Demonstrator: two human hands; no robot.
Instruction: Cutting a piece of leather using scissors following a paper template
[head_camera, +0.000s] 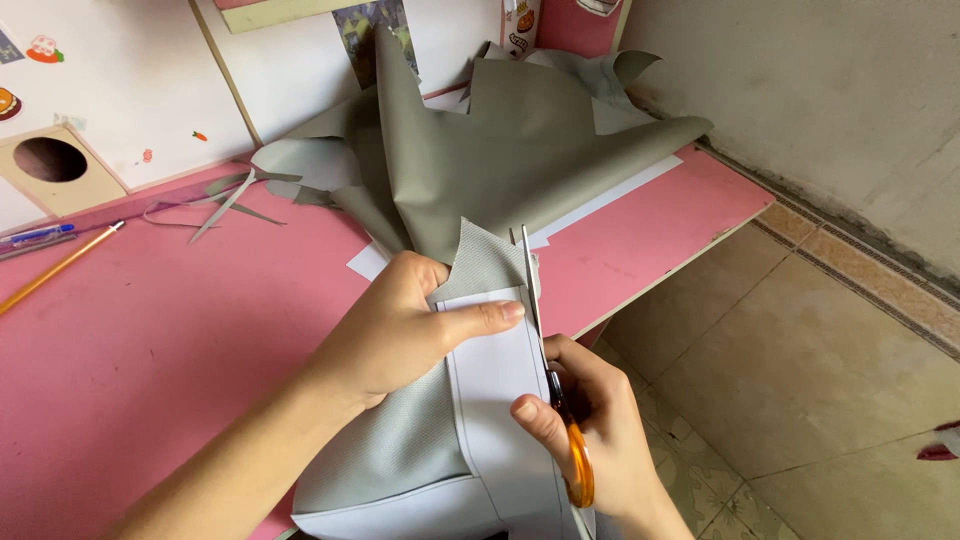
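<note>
1. A pair of scissors (560, 380) with orange handles is gripped in the right hand (600, 430); the fingers are clenched through the handles, and the blades point away from the person.
2. The scissor blades are set along the right edge of a white paper pattern (490, 390), which lies on a sheet of grey fabric (480, 160).
3. The pattern and the fabric beneath it are pinched together by the left hand (400, 330), just left of the scissors; the thumb is pressed flat across the paper.
4. The fabric is spread over a pink table (150, 350), well beyond the scissors, with its far part crumpled.
5. Grey offcut strips (225, 200) lie on the table far left of the scissors.
6. An orange pencil (60, 265) and a blue pen (40, 233) lie further left, near the table's edge.
</note>
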